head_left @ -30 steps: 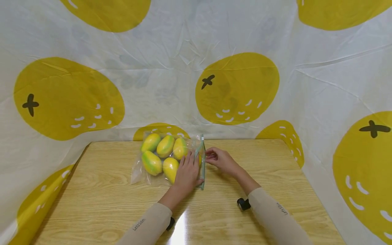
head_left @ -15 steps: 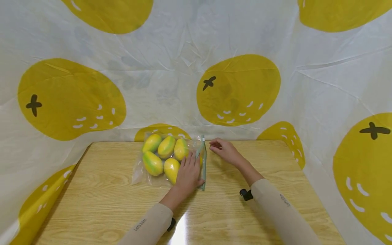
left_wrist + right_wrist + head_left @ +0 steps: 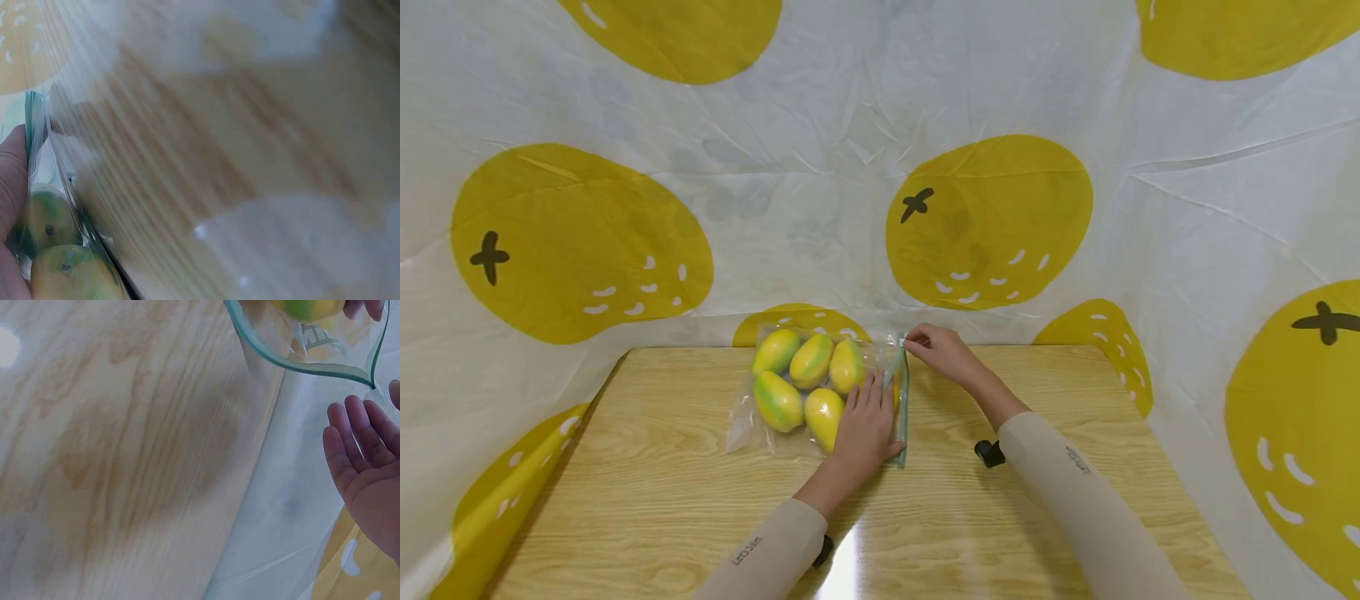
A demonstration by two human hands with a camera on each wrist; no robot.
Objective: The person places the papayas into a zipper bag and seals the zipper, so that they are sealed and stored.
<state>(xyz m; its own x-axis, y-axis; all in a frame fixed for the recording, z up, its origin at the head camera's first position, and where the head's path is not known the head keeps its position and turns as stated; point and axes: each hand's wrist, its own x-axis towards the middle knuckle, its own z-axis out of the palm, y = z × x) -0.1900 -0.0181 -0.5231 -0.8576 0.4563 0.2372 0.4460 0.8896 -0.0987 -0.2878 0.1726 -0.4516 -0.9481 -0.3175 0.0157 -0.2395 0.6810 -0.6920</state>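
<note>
A clear zip bag (image 3: 742,421) with a green zip edge lies on the table, holding several yellow-green mangoes (image 3: 778,400). My left hand (image 3: 867,421) rests flat on the bag's right part, fingers spread over the mangoes, thumb by the zip edge. In the left wrist view, part of that hand (image 3: 9,187) shows beside the zip edge. My right hand (image 3: 943,352) pinches the small white slider (image 3: 902,341) at the far corner of the zip. In the right wrist view, the bag's mouth (image 3: 300,365) gapes, and the right hand's fingertips (image 3: 353,403) and thumb flank its corner.
The wooden table (image 3: 662,483) is enclosed at the back and sides by a white cloth (image 3: 790,225) printed with large yellow fruit. The bag lies close to the table's back edge. Dark wrist cameras (image 3: 989,453) sit at the sleeves.
My right hand has left the middle of the zip edge, moved up and away, then come in to the far corner at the slider. The left hand and bag have stayed in place.
</note>
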